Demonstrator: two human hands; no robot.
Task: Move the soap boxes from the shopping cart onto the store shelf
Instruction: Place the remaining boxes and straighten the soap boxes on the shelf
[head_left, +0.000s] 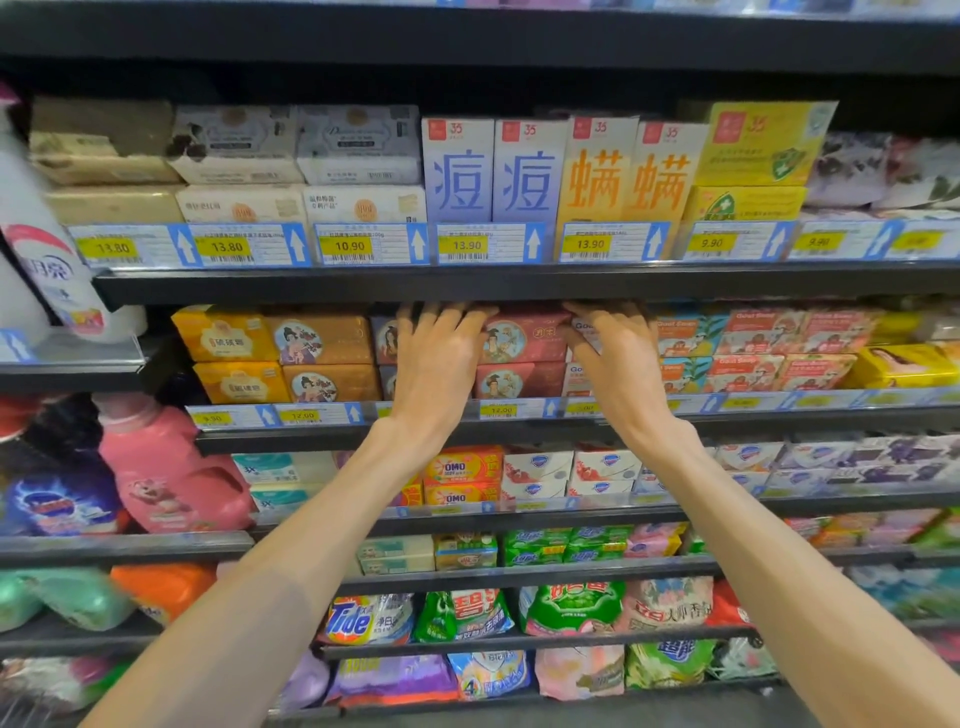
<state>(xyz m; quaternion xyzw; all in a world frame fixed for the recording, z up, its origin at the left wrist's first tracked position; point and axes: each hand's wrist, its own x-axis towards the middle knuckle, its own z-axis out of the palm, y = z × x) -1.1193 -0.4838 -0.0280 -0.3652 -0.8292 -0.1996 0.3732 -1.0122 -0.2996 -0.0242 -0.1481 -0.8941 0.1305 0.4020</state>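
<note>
Both my arms reach up to the second shelf (467, 439) of a store rack. Two dark red soap boxes (524, 340) with a round portrait label are stacked there, one on the other. My left hand (439, 358) lies flat against their left side, fingers spread and reaching over the top. My right hand (615, 358) presses on their right side, fingertips curled over the top box. The stack sits between my two hands. The shopping cart is out of view.
Brown boxes (324, 340) and yellow boxes (228, 338) of soap stand left of the red ones, orange goat soap boxes (758, 332) to the right. The upper shelf edge (519, 283) hangs just above my fingers. Detergent bottles (166, 467) stand at the left, bagged powder below.
</note>
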